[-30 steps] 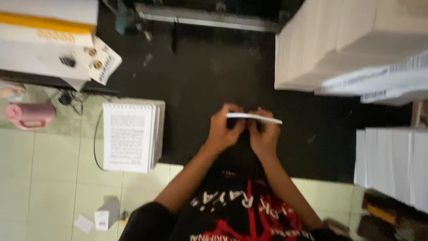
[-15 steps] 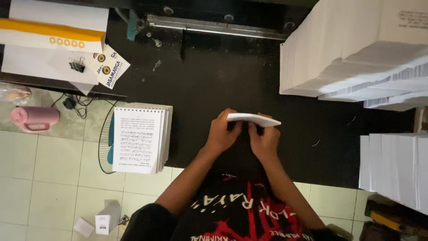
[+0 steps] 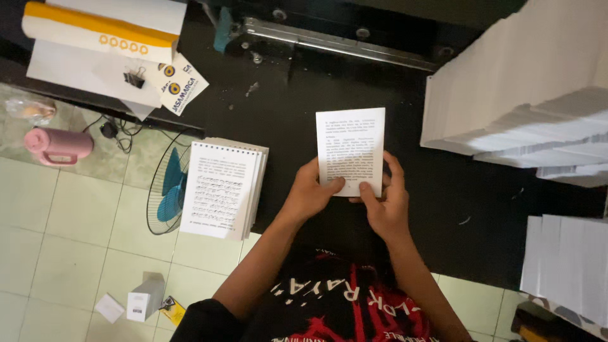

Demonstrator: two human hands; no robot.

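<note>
Both hands grip one small stack of printed sheets [image 3: 350, 151] by its near edge, face up above the black table [image 3: 285, 126]. I read the left hand [image 3: 310, 193] closed on the lower left corner, thumb on top; the right hand [image 3: 386, 202] closed on the lower right, thumb on the page. A spiral-bound stack of printed pages [image 3: 221, 188] lies well to the left, overhanging the table edge. Tall white paper piles [image 3: 506, 95] stand to the right. A pink jug [image 3: 58, 145] sits on the tiled floor.

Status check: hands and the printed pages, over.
Left hand and right hand both grip small white printed paper stack, held flat, text up, above black worktable. Nothing obstructing.
</note>
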